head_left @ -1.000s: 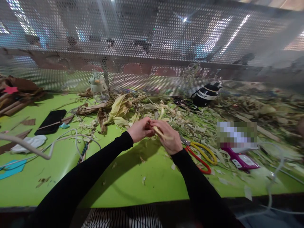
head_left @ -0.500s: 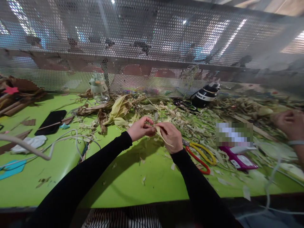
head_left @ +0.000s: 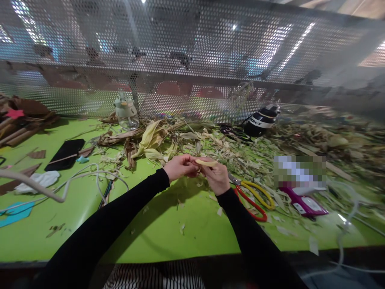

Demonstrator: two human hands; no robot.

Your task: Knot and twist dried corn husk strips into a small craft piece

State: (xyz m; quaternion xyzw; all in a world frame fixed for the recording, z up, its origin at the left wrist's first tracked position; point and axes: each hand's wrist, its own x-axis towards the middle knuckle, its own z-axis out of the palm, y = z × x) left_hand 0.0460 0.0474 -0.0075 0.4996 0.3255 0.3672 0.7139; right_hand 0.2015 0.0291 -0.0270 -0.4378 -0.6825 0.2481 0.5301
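Both hands meet above the green table (head_left: 180,241), fingertips touching. My left hand (head_left: 181,167) is closed in a pinch; what lies between its fingertips is too small to make out. My right hand (head_left: 215,176) is closed on a pale husk strip (head_left: 207,162), which lies across the top of its fingers. Just right of that hand rest scissors (head_left: 255,194) with one yellow and one red handle. Behind my left hand is a yellow-green corn husk (head_left: 149,140), bunched and partly dried.
Husk scraps (head_left: 237,154) spread across the middle and right. A clear bottle (head_left: 126,112) and a black bottle (head_left: 261,121) stand at the back. A phone (head_left: 65,155), white cable (head_left: 98,176) and purple packet (head_left: 305,202) lie about. A perforated screen (head_left: 192,48) rises behind.
The husk strip has swung from hanging down to lying nearly level across my right hand. My hands have shifted slightly closer together. Another person's hand at the right has left view.
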